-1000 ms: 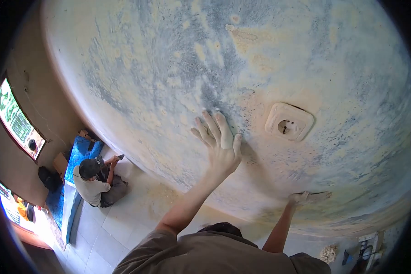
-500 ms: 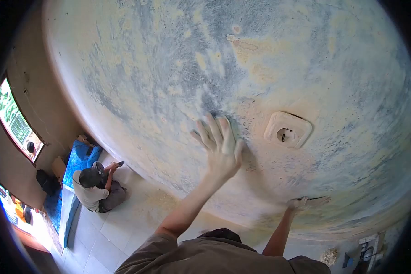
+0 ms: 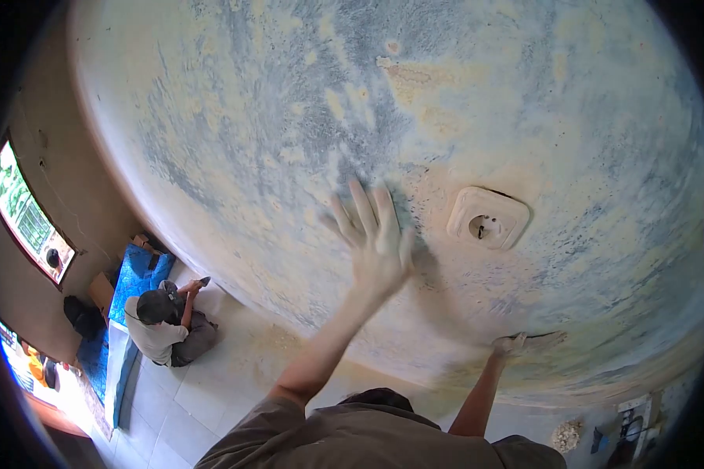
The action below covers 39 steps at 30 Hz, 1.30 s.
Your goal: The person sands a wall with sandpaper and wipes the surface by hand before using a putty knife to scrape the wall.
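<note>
My left hand (image 3: 377,248) lies against the mottled wall (image 3: 281,148), its fingers spread and pointing up, its back pale with dust. Slight motion blur softens the outer fingers, and a dark edge shows along the index-finger side. What lies under the palm is hidden. Lower and to the right, my right hand (image 3: 511,344) rests on the wall with a dark narrow wedge stretching out to its right. A white wall socket (image 3: 488,219) sits to the right of my left hand and above my right hand.
On the tiled floor (image 3: 164,418) a person (image 3: 160,324) sits at the wall's foot, holding a small dark object. Behind them are a blue mattress-like slab (image 3: 133,273) and a dark bag (image 3: 80,314). A window (image 3: 30,215) is at left. A pale heap (image 3: 566,435) lies lower right.
My left hand has slid slightly up the wall. My right hand stays in nearly the same place. The view has shifted a little, so the socket appears slightly more to the left.
</note>
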Motion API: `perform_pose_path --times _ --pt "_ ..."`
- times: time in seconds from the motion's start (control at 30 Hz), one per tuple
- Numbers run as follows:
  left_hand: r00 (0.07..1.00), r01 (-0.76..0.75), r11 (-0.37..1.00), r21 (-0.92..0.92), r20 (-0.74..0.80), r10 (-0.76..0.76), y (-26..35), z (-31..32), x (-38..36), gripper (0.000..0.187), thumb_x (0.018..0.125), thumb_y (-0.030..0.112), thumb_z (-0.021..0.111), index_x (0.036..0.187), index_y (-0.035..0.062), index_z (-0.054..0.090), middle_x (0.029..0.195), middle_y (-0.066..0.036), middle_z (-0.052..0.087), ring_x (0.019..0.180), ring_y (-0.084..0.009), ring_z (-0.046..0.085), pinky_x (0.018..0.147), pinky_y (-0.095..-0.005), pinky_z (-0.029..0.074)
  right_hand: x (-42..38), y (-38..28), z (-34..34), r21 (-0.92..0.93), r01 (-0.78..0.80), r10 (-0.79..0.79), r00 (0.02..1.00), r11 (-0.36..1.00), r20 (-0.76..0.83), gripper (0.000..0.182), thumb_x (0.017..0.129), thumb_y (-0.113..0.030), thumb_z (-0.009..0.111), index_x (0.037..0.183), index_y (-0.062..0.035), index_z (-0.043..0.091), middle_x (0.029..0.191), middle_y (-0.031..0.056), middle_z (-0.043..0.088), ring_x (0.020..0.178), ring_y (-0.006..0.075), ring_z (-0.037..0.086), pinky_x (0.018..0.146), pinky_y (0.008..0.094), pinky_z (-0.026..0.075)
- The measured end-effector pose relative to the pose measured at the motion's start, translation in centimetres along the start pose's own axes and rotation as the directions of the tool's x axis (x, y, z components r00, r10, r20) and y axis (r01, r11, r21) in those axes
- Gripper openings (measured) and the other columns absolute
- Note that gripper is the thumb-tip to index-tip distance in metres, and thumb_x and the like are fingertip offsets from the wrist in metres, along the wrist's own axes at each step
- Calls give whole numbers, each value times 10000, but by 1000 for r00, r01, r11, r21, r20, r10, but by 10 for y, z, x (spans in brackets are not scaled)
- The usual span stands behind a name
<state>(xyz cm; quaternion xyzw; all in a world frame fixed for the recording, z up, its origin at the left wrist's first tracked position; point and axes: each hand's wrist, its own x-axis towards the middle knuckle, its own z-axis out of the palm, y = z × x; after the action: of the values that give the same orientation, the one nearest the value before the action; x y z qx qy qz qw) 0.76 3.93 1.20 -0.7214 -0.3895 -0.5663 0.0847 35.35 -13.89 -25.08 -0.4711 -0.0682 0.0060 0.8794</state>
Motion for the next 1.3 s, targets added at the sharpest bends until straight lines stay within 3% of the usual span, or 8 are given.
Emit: perform_pose_path --times 0.17,0.43,0.63,0.77,0.9,1.0,1.17,1.3 --pt "990 76 992 -104 -107 -87 1 -43 89 653 952 260 440 1481 -46 210 1553 -301 15 1401 -531 -94 1049 -682 -125 -5 12 -6 -4 -35 36 996 999 77 624 939 -466 388 1303 36 454 1291 167 482 1141 298 455 994 396 352" --pt "997 -21 1000 18 77 19 5 15 -43 688 944 324 479 1477 -31 227 1552 -301 2 1404 -521 -119 1040 -701 -122 -7 20 -11 7 -39 38 989 999 141 624 941 -467 384 1313 30 447 1303 163 478 1155 291 455 1000 398 354" --pt "994 92 996 -11 -53 -93 -5 -40 83 691 953 297 457 1500 -12 170 1570 -258 -19 1405 -513 -133 1061 -673 -119 -5 25 -15 18 -50 46 979 999 199 625 942 -468 381 1321 26 442 1312 160 474 1165 286 454 1004 398 355" --pt "993 104 991 -86 -41 -107 -3 -43 79 713 945 284 456 1509 -11 133 1571 -258 -32 1405 -509 -134 1071 -657 -119 1 33 -24 39 -69 54 954 997 296 625 943 -468 379 1326 23 439 1318 157 472 1172 283 454 1006 399 355" --pt "991 51 999 15 120 -52 0 13 -38 664 918 311 512 1437 -51 312 1538 -322 71 1368 -590 -111 1031 -720 -116 2 5 -3 -13 62 -60 995 998 84 614 943 -463 379 1305 28 453 1302 158 482 1154 283 461 995 396 363" --pt "988 -5 1000 24 158 1 -2 12 -51 624 908 303 537 1389 -63 383 1523 -337 115 1347 -623 -111 1030 -728 -108 0 -10 4 -41 110 -110 994 993 19 606 943 -459 378 1290 31 464 1290 158 489 1141 282 467 987 395 368" --pt "994 98 991 -90 -39 -102 -10 -40 75 674 929 278 485 1482 -20 240 1565 -276 -13 1408 -504 -137 1051 -654 -168 -11 14 -5 -73 66 -59 993 995 99 594 943 -453 378 1264 37 481 1270 158 502 1119 282 475 974 391 378" --pt "996 82 993 -87 -24 -84 -7 -43 76 659 935 270 463 1485 -10 232 1562 -281 3 1402 -519 -128 1056 -665 -141 -6 18 -10 -85 68 -58 992 994 113 586 943 -448 377 1243 41 495 1254 158 511 1101 282 482 963 389 385"
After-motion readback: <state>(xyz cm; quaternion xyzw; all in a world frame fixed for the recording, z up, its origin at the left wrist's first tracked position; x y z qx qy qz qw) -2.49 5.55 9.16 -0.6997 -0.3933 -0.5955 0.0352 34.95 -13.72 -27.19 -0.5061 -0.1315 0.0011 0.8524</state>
